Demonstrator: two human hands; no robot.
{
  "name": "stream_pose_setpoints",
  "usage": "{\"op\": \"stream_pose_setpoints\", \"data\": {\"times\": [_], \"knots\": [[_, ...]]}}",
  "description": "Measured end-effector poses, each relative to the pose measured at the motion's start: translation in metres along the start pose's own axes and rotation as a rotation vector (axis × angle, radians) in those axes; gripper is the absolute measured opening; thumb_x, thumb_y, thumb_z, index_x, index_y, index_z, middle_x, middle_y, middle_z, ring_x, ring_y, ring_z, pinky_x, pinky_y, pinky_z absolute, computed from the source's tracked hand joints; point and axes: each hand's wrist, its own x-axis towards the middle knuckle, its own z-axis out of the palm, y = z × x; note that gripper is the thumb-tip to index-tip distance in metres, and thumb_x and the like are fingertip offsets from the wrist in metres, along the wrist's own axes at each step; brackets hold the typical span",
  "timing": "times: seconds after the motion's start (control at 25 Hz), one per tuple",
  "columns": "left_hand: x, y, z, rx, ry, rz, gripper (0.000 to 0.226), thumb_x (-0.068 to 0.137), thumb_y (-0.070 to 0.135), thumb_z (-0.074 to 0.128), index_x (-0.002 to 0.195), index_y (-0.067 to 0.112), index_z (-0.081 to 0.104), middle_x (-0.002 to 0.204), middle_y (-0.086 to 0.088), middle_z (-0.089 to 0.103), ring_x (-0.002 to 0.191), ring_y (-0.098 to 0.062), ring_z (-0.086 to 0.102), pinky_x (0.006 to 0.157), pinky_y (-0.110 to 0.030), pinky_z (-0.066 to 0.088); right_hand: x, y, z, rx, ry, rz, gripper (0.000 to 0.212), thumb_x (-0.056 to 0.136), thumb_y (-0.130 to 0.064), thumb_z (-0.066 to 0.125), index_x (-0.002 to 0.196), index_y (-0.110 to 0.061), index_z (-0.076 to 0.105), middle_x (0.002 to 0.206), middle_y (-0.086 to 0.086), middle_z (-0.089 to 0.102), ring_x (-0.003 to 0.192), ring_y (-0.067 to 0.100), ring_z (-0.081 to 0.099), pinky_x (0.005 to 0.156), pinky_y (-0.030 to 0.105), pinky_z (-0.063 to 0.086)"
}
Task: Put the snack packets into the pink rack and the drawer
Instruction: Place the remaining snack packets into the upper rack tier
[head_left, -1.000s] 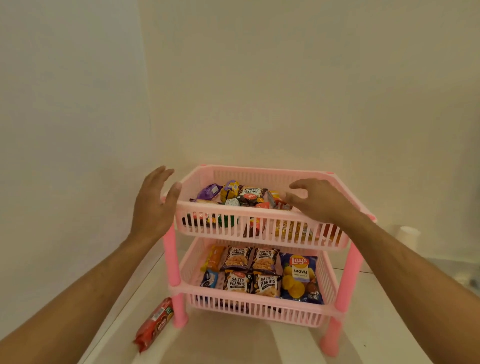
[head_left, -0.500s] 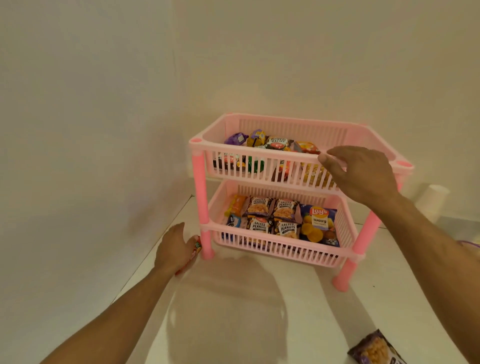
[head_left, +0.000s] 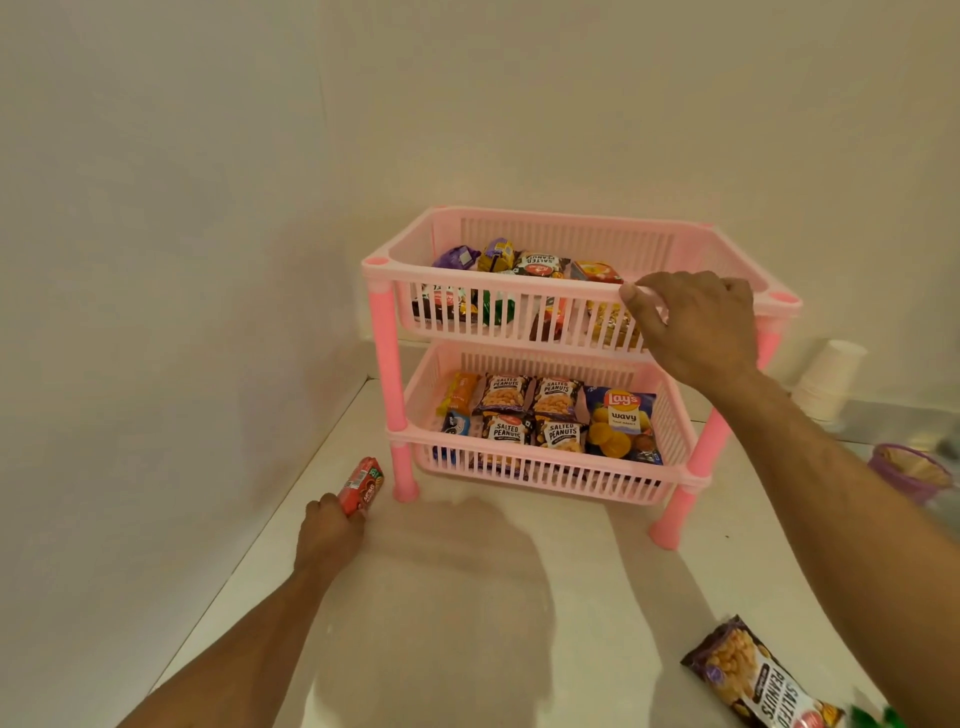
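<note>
A pink two-tier rack (head_left: 387, 332) stands in the corner of a white counter. Its top basket holds several mixed snack packets. The bottom basket holds salted peanut packets (head_left: 530, 413) and a blue Lay's bag (head_left: 623, 426). My left hand (head_left: 327, 535) grips the near end of a red biscuit packet (head_left: 363, 486) lying on the counter by the rack's front left leg. My right hand (head_left: 696, 322) holds the front rim of the top basket, thumb on the rail. A large salted peanuts packet (head_left: 758, 675) lies at the counter's near right.
Walls close in behind and to the left of the rack. A stack of white paper cups (head_left: 831, 379) stands right of the rack, and a purple-lined bin (head_left: 909, 470) sits beyond it. A green wrapper (head_left: 872, 719) shows at the bottom right edge.
My left hand dropped from the top basket's left corner to the counter and closed on the red biscuit packet. My right hand shifted to the top basket's front rim. The view pulled back.
</note>
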Motion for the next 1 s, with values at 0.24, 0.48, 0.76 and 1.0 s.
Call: {"op": "stream_pose_setpoints", "data": {"times": [0.24, 0.48, 0.76, 1.0], "knots": [[-0.001, 0.018, -0.020, -0.448, 0.171, -0.120, 0.034, 0.089, 0.029, 0.062, 0.105, -0.001, 0.064, 0.092, -0.014, 0.066, 0.068, -0.022, 0.057, 0.053, -0.029, 0.040, -0.001, -0.002, -0.001, 0.004, 0.007, 0.010, 0.060, 0.099, -0.057, 0.023, 0.108, -0.018, 0.068, 0.091, 0.008, 0.070, 0.090, 0.031, 0.059, 0.082, 0.043, 0.035], [-0.001, 0.066, -0.071, -0.770, 0.336, -0.100, 0.032, 0.087, 0.038, 0.062, 0.097, 0.008, 0.067, 0.091, -0.010, 0.070, 0.065, -0.012, 0.057, 0.052, -0.026, 0.039, -0.002, -0.002, -0.003, 0.029, 0.021, 0.011, 0.063, 0.098, -0.058, 0.022, 0.107, -0.017, 0.069, 0.089, 0.008, 0.070, 0.088, 0.031, 0.060, 0.081, 0.042, 0.035], [-0.018, 0.145, -0.150, -0.982, 0.437, 0.206, 0.037, 0.086, 0.037, 0.064, 0.115, 0.015, 0.063, 0.103, -0.006, 0.070, 0.079, -0.014, 0.066, 0.066, -0.023, 0.050, 0.000, 0.001, -0.007, 0.086, -0.029, 0.018, 0.060, 0.098, -0.060, 0.022, 0.112, -0.025, 0.069, 0.088, 0.002, 0.071, 0.090, 0.026, 0.061, 0.083, 0.040, 0.035], [-0.055, 0.223, -0.173, -0.859, 0.491, 0.534, 0.026, 0.087, 0.037, 0.063, 0.110, 0.025, 0.062, 0.095, 0.009, 0.065, 0.076, 0.004, 0.063, 0.057, -0.006, 0.044, 0.003, 0.002, -0.011, 0.167, -0.093, 0.059, 0.053, 0.096, -0.062, 0.033, 0.116, -0.027, 0.068, 0.101, -0.001, 0.073, 0.099, 0.024, 0.062, 0.089, 0.041, 0.034]]}}
